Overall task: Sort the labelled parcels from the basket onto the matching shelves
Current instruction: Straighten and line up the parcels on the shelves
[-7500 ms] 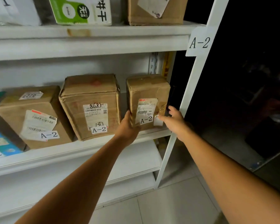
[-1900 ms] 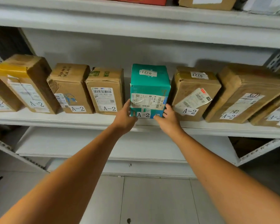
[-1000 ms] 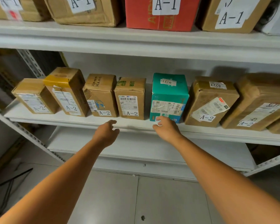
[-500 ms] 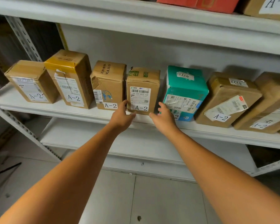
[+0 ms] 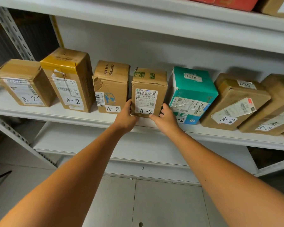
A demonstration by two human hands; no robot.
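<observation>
Middle shelf point(image 5: 56, 112), white metal: 7 parcels in one row, left to right, plus a corner of an eighth at the far right edge.
- Brown cardboard, 6; teal, 1.
- Tagged A-2 on the near face: all 6 brown ones, the rightmost blurred; tag on the teal parcel point(image 5: 192, 89) half hidden behind the right hand.
- Positions 1 to 3 from the left: upright, close together.
- Position 4: small brown parcel point(image 5: 148, 89), upright, barcode label and A-2 tag facing out, at the near edge of the shelf between the third box and the teal parcel. Resting or just lifted: cannot tell.
- Positions 6 and 7: leaning to the right.

Hands, 2, both on the small brown parcel.
- Left hand point(image 5: 125, 117): wraps the lower left edge, thumb on the front face.
- Right hand point(image 5: 166, 119): clasps the lower right corner, fingers up the right side, just beside the teal parcel.

Upper shelf point(image 5: 154, 18): 2 boxes partly in view, 1 red, 1 brown.

Lower shelf point(image 5: 121, 145): 1, white, beneath.

Floor point(image 5: 154, 202): grey tiles.
</observation>
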